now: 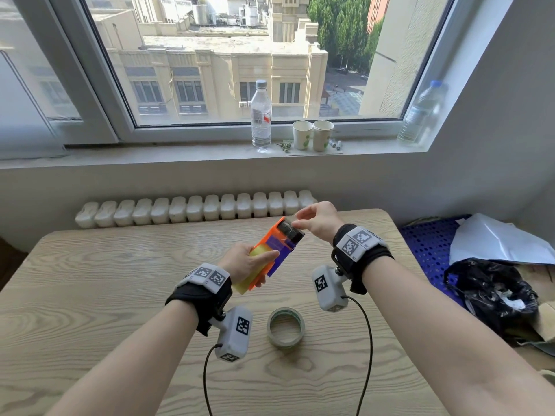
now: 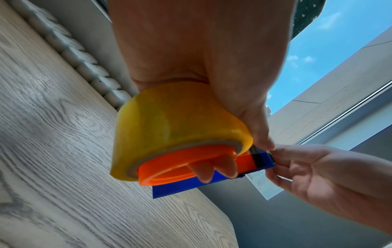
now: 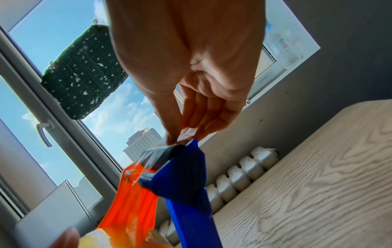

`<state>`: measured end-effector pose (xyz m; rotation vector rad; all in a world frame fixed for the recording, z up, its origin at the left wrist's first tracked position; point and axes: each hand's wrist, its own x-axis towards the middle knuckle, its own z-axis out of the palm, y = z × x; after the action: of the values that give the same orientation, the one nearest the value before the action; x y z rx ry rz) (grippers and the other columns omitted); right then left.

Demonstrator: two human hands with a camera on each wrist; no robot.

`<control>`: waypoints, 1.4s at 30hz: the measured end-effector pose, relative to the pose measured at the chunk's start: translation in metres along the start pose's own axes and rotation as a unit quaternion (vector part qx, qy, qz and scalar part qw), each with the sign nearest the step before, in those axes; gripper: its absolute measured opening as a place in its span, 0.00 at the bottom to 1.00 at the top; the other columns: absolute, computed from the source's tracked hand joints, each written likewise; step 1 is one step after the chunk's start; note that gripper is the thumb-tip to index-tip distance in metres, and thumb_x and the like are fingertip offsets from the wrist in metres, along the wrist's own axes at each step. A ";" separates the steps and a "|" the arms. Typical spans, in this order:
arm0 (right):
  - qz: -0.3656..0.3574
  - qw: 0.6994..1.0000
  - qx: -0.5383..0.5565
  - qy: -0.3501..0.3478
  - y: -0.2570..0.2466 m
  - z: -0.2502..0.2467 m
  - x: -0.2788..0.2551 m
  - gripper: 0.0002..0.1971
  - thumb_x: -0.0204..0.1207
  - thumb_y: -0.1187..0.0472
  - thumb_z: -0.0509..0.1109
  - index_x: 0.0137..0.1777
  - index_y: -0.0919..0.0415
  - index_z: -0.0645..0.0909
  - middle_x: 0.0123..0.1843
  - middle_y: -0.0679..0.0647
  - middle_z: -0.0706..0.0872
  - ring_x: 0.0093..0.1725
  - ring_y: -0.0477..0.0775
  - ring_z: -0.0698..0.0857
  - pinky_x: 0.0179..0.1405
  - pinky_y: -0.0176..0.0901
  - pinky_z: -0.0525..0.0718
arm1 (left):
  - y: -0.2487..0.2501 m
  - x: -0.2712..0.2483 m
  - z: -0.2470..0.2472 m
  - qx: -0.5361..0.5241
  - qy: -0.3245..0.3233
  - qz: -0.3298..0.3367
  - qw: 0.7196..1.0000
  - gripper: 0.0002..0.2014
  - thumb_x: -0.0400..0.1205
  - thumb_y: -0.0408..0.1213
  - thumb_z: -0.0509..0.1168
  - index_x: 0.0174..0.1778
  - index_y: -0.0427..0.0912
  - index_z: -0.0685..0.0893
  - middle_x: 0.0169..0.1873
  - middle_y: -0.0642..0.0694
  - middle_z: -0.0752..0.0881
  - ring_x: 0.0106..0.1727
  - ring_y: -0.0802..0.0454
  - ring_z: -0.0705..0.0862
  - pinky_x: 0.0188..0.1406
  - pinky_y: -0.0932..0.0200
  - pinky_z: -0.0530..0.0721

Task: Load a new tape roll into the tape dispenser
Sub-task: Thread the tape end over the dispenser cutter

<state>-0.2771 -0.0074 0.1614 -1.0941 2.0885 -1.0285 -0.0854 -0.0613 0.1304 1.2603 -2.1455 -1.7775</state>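
Centre frame, above the wooden table (image 1: 120,265): the left hand (image 1: 244,264) grips the orange-and-blue plastic tape dispenser (image 1: 277,246) with its yellow tape roll (image 2: 169,124) — fingers curled around it. The right hand (image 1: 318,220) pinches the clear tape end (image 3: 187,134) at the dispenser's upper tip. Lower centre, a spent clear ring-shaped roll (image 1: 286,327) lies flat.

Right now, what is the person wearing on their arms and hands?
Both forearms are bare, no sleeves or gloves. Each wrist carries a black strap topped by a white band with black square code markers: left wrist band, right wrist band. A grey marker-tagged camera box hangs under each wrist, trailing a black cable.
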 end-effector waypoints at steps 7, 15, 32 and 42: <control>0.001 1.000 0.001 -0.001 0.003 0.009 0.001 0.14 0.72 0.65 0.73 0.56 0.69 0.82 0.58 0.63 0.86 0.52 0.51 0.82 0.60 0.47 0.82 | 0.002 -0.001 -0.001 -0.002 -0.002 0.000 1.000 0.18 0.77 0.53 0.66 0.44 0.38 0.84 0.29 0.40 0.87 0.25 0.47 0.84 0.34 0.53 0.83; 0.017 1.000 0.020 -0.006 0.007 0.016 -0.001 0.24 0.72 0.64 0.73 0.67 0.65 0.72 0.53 0.57 0.80 0.53 0.52 0.80 0.61 0.48 0.81 | -0.006 0.001 -0.005 -0.005 -0.007 0.004 1.000 0.19 0.77 0.52 0.67 0.44 0.37 0.84 0.28 0.40 0.87 0.24 0.47 0.84 0.30 0.56 0.83; 0.003 0.988 0.087 -0.129 0.015 0.044 -0.028 0.19 0.68 0.76 0.72 0.61 0.73 0.80 0.60 0.68 0.86 0.56 0.57 0.84 0.59 0.45 0.82 | -0.004 -0.001 -0.015 -0.020 0.062 0.007 0.998 0.24 0.76 0.60 0.62 0.45 0.41 0.86 0.44 0.41 0.89 0.46 0.43 0.85 0.50 0.52 0.79; 0.007 0.985 0.108 -0.131 0.008 0.048 -0.039 0.19 0.63 0.76 0.76 0.54 0.65 0.81 0.41 0.52 0.86 0.43 0.52 0.85 0.39 0.39 0.88 | 0.006 -0.007 -0.014 -0.111 0.029 0.004 0.993 0.28 0.74 0.60 0.63 0.46 0.34 0.85 0.39 0.36 0.88 0.36 0.45 0.85 0.45 0.51 0.85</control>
<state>-0.2247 0.0109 0.1329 -1.0417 1.7319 -1.0176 -0.0768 -0.0681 0.1427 1.2306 -1.8577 -1.8886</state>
